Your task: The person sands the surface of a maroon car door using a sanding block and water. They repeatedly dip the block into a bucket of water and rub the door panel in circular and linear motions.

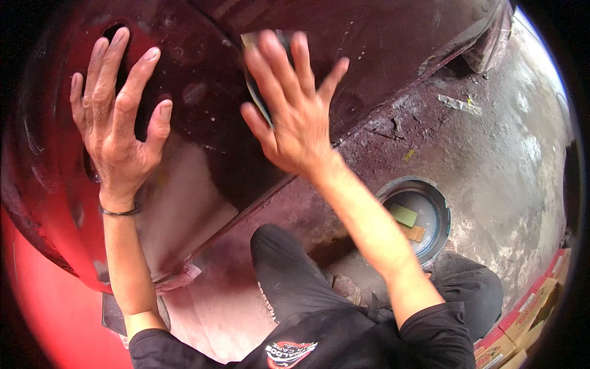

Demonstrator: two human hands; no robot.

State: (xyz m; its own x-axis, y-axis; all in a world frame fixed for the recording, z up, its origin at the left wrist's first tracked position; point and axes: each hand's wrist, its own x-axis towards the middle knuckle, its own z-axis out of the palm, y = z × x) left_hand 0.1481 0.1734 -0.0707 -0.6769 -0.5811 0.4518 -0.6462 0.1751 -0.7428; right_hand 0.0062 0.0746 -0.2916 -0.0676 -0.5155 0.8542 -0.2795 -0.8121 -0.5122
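A glossy dark-red car body panel fills the upper left. My right hand lies over it with the fingers spread, pressing a thin sheet that looks like sandpaper. Only the sheet's edges show around my fingers; the rest is hidden under the palm. My left hand is spread at the panel's left part, beside a dark opening in it, with nothing visible in its fingers. A black band circles my left wrist.
On the floor to my right stands a round dark tub with liquid, a green block and an orange block. Dirt flakes and tape scraps litter the grey floor. Cardboard boxes sit at lower right.
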